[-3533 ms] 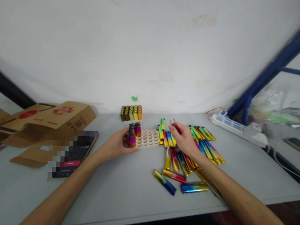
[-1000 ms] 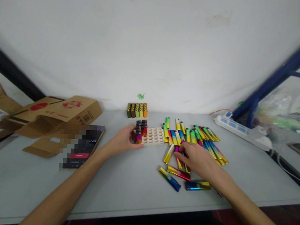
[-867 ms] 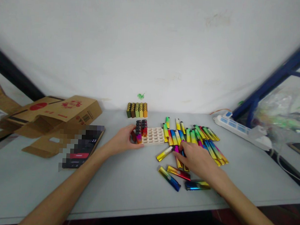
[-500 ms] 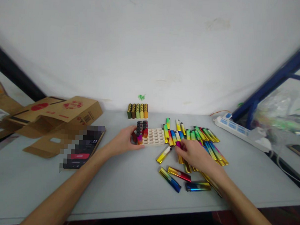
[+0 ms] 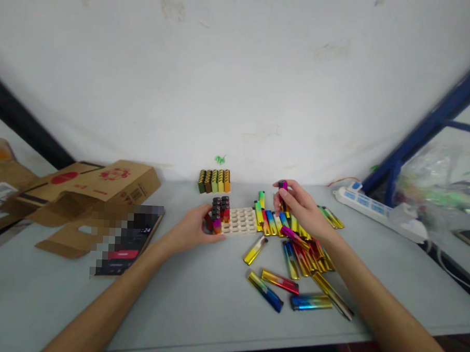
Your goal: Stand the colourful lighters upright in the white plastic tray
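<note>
- Pinching one purple-and-dark lighter [image 5: 283,187] near its top, the right hand [image 5: 299,203] carries it right of the frame's centre, roughly upright, probably because that angle suits a slot.
- At left of centre, the left hand [image 5: 191,228] grasps the left end of the white tray [image 5: 238,223], thumb along the near edge, apparently so that it doesn't slide.
- Standing lighters [image 5: 217,224] fill the tray's left end beside that hand, dark tops up; the slots seem to keep them vertical.
- Loose lighters [image 5: 289,259] lie flat right of centre, some beneath the right hand, perhaps spread there for easy reach.
- Behind the tray, against the wall, a block of gold-topped lighters [image 5: 215,181] stands in tight rows, presumably out of the way.
- Farther out on the counter [image 5: 198,309], a phone [image 5: 128,244] and cardboard box [image 5: 131,179] sit at left, a power strip [image 5: 377,205] at right.
</note>
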Demonstrator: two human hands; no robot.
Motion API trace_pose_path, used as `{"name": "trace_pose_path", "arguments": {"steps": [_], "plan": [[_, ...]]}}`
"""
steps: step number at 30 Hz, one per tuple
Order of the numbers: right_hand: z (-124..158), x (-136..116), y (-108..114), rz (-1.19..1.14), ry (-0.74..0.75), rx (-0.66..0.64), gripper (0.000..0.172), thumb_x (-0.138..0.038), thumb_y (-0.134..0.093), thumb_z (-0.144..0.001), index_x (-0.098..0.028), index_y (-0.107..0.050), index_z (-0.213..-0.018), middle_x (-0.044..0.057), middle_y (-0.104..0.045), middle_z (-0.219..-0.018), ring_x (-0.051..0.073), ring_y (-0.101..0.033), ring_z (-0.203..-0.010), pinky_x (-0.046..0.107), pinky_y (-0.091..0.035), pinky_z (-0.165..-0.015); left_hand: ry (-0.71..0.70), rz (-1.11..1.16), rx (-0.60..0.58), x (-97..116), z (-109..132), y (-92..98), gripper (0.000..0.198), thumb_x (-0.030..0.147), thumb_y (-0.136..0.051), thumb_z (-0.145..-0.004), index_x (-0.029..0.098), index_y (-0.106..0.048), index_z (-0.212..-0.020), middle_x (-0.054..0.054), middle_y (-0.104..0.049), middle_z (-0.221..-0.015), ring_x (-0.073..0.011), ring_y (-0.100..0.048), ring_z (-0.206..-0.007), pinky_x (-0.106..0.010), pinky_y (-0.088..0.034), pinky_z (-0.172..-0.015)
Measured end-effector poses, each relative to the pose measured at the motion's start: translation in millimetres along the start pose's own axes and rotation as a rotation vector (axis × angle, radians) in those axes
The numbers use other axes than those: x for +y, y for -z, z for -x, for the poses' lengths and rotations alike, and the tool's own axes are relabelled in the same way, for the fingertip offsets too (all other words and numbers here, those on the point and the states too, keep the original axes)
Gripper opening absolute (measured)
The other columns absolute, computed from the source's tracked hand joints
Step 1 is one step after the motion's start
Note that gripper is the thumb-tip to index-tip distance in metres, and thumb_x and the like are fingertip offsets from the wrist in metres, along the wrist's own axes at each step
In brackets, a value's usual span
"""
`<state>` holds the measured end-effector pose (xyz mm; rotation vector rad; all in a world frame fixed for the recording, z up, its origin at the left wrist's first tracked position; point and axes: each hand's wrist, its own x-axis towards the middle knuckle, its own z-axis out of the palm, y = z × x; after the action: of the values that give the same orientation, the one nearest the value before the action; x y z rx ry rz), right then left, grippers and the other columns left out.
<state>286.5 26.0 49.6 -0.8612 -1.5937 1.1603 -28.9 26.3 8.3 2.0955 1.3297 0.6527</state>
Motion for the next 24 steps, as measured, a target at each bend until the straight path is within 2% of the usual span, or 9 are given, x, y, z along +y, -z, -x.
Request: {"name": "trace_pose_path", "arguments": {"steps": [3, 5, 8, 10, 12, 17, 24], "plan": [[0.1, 16.0, -3.6, -0.079, -0.069, 0.088, 0.037, -0.061, -0.057, -0.101, -0.027, -0.055, -0.115, -0.008, -0.037, -0.070, 0.012, -0.037, -0.054, 0.024, -0.031, -0.048, 0.015, -0.003, 0.001, -0.6, 0.4, 0.1, 0.054, 0.050, -0.084, -0.071, 0.016, -0.065, -0.109, -0.007, -0.070, -0.097, -0.0202, -0.063, -0.076, -0.032, -0.053, -0.067], [7.2, 24.5, -4.8, -0.006, -0.097, 0.135, 0.037, -0.063, -0.053, -0.102, -0.026, -0.056, -0.110, -0.009, -0.033, -0.068, 0.011, -0.028, -0.052, 0.025, -0.021, -0.046, 0.034, -0.036, -0.001, -1.9, 0.2, 0.0, 0.056, 0.051, -0.084, -0.069, 0.017, -0.065, -0.109, -0.006, -0.070, -0.095, -0.0205, -0.063, -0.074, -0.032, -0.052, -0.064], [19.1, 30.6, -5.3, 0.269, -0.024, 0.208, 0.040, -0.061, -0.054, -0.103, -0.023, -0.055, -0.089, -0.007, -0.037, -0.066, 0.012, -0.034, -0.057, 0.027, -0.027, -0.052, 0.045, -0.050, -0.003, -3.7, -0.6, -0.1, 0.053, 0.051, -0.085, -0.068, 0.018, -0.064, -0.105, -0.007, -0.071, -0.094, -0.0216, -0.064, -0.075, -0.031, -0.052, -0.063], [23.6, 30.7, -5.8, 0.455, 0.029, 0.270, 0.047, -0.060, -0.058, -0.101, -0.022, -0.047, -0.074, -0.006, -0.037, -0.064, 0.012, -0.037, -0.060, 0.028, -0.028, -0.056, 0.048, -0.042, -0.011, -3.7, -1.0, -0.1, 0.052, 0.051, -0.084, -0.069, 0.018, -0.064, -0.105, -0.008, -0.071, -0.096, -0.0225, -0.065, -0.077, -0.032, -0.053, -0.065], [25.3, 29.7, -7.0, 0.544, 0.055, 0.332, 0.053, -0.060, -0.059, -0.100, -0.023, -0.039, -0.068, -0.007, -0.032, -0.061, 0.012, -0.035, -0.060, 0.029, -0.026, -0.057, 0.053, -0.038, -0.018, -2.6, -1.2, 0.3, 0.054, 0.052, -0.083, -0.069, 0.018, -0.064, -0.106, -0.008, -0.071, -0.097, -0.0231, -0.065, -0.079, -0.032, -0.054, -0.066], [26.1, 28.6, -11.6, 0.570, 0.059, 0.389, 0.054, -0.057, -0.055, -0.100, -0.023, -0.035, -0.063, -0.007, -0.030, -0.058, 0.011, -0.032, -0.057, 0.029, -0.023, -0.056, 0.072, -0.038, -0.022, 1.0, -1.0, 1.8, 0.058, 0.054, -0.083, -0.068, 0.018, -0.064, -0.109, -0.007, -0.072, -0.097, -0.0219, -0.064, -0.077, -0.031, -0.053, -0.066], [29.3, 29.3, -14.7, 0.577, 0.038, 0.382, 0.045, -0.049, -0.054, -0.095, -0.024, -0.038, -0.061, -0.006, -0.032, -0.056, 0.011, -0.033, -0.055, 0.029, -0.025, -0.055, 0.075, -0.017, -0.013, 0.0, -0.3, 0.9, 0.057, 0.054, -0.084, -0.068, 0.018, -0.065, -0.108, -0.007, -0.072, -0.093, -0.0203, -0.062, -0.072, -0.030, -0.051, -0.061]]}}
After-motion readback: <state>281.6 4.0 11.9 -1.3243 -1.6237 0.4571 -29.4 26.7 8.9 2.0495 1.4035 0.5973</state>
